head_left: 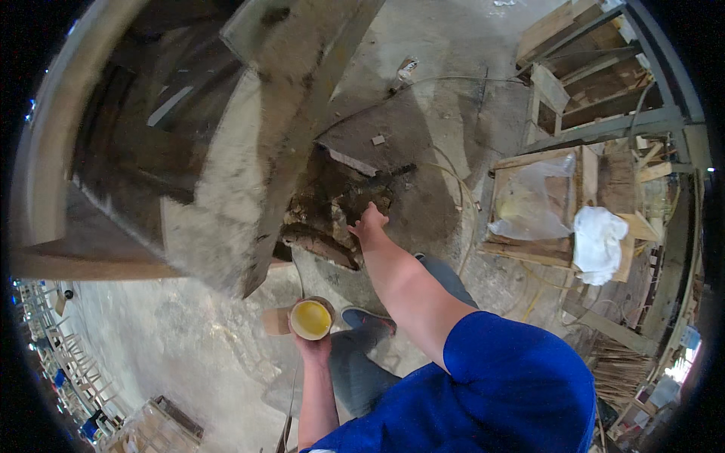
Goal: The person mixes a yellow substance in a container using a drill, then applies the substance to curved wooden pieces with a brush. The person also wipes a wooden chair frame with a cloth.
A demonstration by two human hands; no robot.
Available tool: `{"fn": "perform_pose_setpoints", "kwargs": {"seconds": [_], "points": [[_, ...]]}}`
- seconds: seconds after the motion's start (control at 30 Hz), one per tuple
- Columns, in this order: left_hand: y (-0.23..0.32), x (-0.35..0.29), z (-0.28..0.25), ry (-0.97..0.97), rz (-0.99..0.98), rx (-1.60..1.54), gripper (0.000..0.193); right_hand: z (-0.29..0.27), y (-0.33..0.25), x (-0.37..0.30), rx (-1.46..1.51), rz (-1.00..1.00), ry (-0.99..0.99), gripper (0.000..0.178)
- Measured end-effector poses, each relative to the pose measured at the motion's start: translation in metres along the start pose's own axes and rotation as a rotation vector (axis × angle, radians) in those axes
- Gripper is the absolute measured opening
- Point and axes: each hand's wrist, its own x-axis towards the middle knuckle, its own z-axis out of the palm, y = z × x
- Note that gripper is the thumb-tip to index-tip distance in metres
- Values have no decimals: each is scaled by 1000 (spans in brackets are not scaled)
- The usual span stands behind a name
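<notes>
My left hand [316, 347] grips a small round tub [331, 313] from below. Pale yellow paste or liquid [312, 319] fills it. Beside the tub shows a tan block [276, 322]; whether the hand touches it I cannot tell. My right arm stretches forward, and my right hand [370, 223] hangs with fingers apart over a dark, crusted, ragged-edged heap [332, 198] low to the floor. I see nothing in that hand, though its fingertips are small and partly hidden.
At the left looms a large worn wooden frame [257, 143], slightly blurred. On the right stands a wooden crate [529, 253] with a clear plastic bag [536, 200] and white cloth [599, 245]. A hose [467, 196] curves across the concrete floor [189, 340]. Wooden shelving [604, 75] rises far right.
</notes>
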Motion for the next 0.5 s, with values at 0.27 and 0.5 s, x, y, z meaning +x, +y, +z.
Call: {"fn": "perform_pose_setpoints", "kwargs": {"seconds": [0.27, 0.5], "points": [[-29, 146, -41, -41, 102, -167, 38, 74, 0, 117, -4, -97, 106, 87], [-67, 168, -89, -135, 411, 262, 35, 99, -3, 140, -1, -198, 16, 83]]}}
